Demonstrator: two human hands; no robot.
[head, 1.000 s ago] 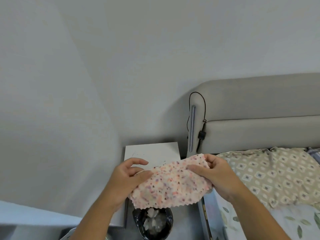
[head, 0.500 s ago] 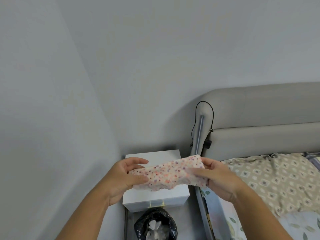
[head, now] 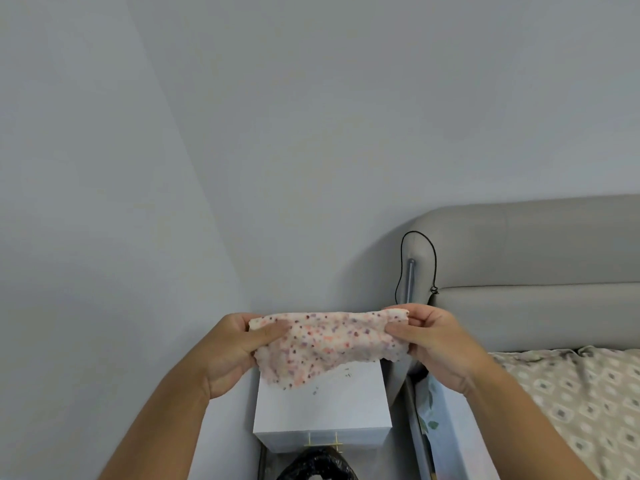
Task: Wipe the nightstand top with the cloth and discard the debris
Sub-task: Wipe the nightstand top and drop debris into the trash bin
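Observation:
A pink speckled cloth (head: 325,344) hangs stretched between both hands, above the back part of the white nightstand top (head: 332,405). My left hand (head: 230,355) pinches its left end between thumb and fingers. My right hand (head: 438,344) grips its right end. Small dark specks of debris (head: 348,375) lie on the nightstand top just below the cloth's lower edge. The rear of the nightstand top is hidden behind the cloth.
A bin lined with a black bag (head: 317,465) stands on the floor in front of the nightstand. The grey padded headboard (head: 533,268) and the bed with a patterned pillow (head: 585,400) are on the right. Walls meet in a corner on the left.
Both hands have lifted the cloth and pulled it out wider between them. The view has tilted, so the nightstand top now shows lower in the frame.

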